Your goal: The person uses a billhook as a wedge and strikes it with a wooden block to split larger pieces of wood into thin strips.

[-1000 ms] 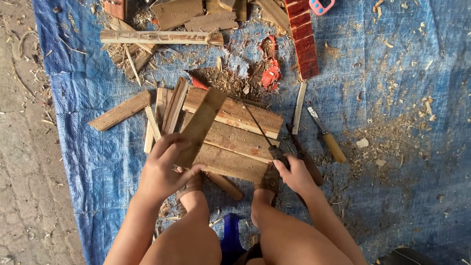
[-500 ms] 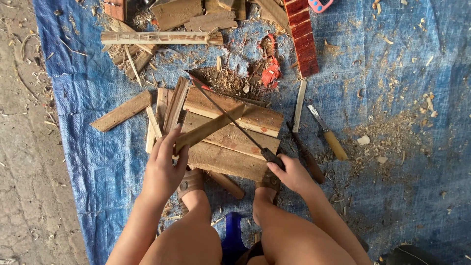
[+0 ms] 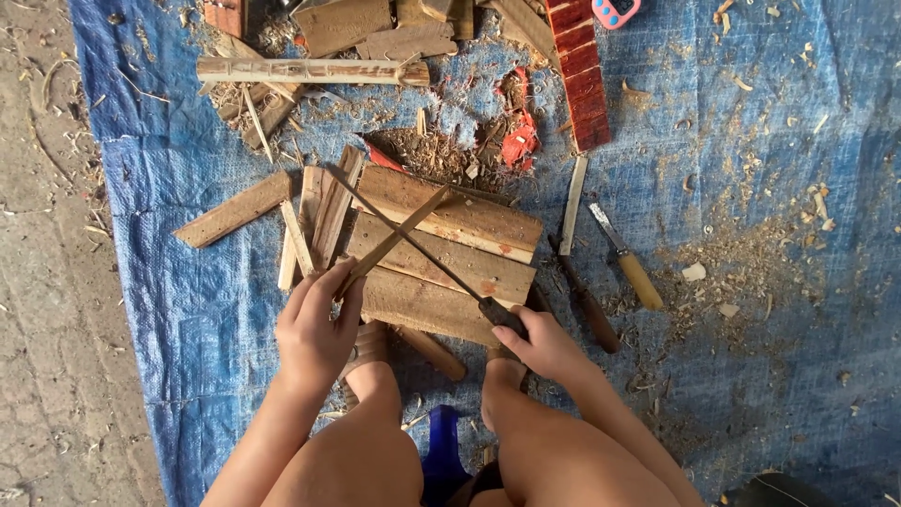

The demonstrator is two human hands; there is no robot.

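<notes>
My left hand (image 3: 316,330) grips the near end of a thin wooden stick (image 3: 394,240) that slants up and to the right over a stack of wooden boards (image 3: 441,253). My right hand (image 3: 544,345) holds the dark handle of a long knife (image 3: 413,239). Its narrow blade runs up and to the left and crosses the stick in an X near the stick's middle. My bare knees and feet sit just below the boards.
A blue tarp (image 3: 770,141) covers the ground, littered with shavings. A wooden-handled chisel (image 3: 627,258) and a dark-handled tool (image 3: 582,296) lie right of the boards. A bamboo pole (image 3: 310,70), a red slat (image 3: 577,70), loose planks (image 3: 235,208) and scraps lie beyond.
The broad board under my left hand a second ago has given way to a thin stick. The knife blade has swung up and left across it. My right hand has shifted slightly right.
</notes>
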